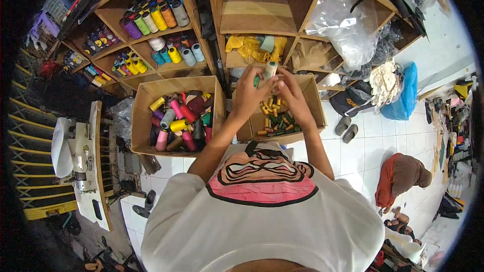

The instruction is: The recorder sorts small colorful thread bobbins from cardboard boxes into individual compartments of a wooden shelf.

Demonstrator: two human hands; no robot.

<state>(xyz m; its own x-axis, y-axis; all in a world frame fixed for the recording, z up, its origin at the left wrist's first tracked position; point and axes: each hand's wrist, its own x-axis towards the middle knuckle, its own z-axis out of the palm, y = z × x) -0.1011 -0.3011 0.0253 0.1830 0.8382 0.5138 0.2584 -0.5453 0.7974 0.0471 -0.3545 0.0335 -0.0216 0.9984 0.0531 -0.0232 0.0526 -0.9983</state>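
My left hand (247, 95) is closed around a cream thread spool (270, 70) with a green top, held upright over the right-hand cardboard box (316, 103). A bit of green (256, 81), perhaps a second spool, shows among the same fingers. Close against it, my right hand (293, 98) has its fingers curled and thumb bent in; whatever they pinch is hidden. Below both hands, several small yellow and dark green spools (275, 118) lie loose in the box. To the left stands another cardboard box (174, 84) heaped with larger cones of thread (179, 125) in pink, yellow, red and grey.
Wooden shelves (214, 20) rise ahead, holding thread cones (159, 17), yellow cloth (242, 48) and clear plastic (343, 25). A sewing machine (80, 163) stands left. Grey sandals (345, 128) and a blue bag (403, 93) are right; a person (403, 176) crouches farther right.
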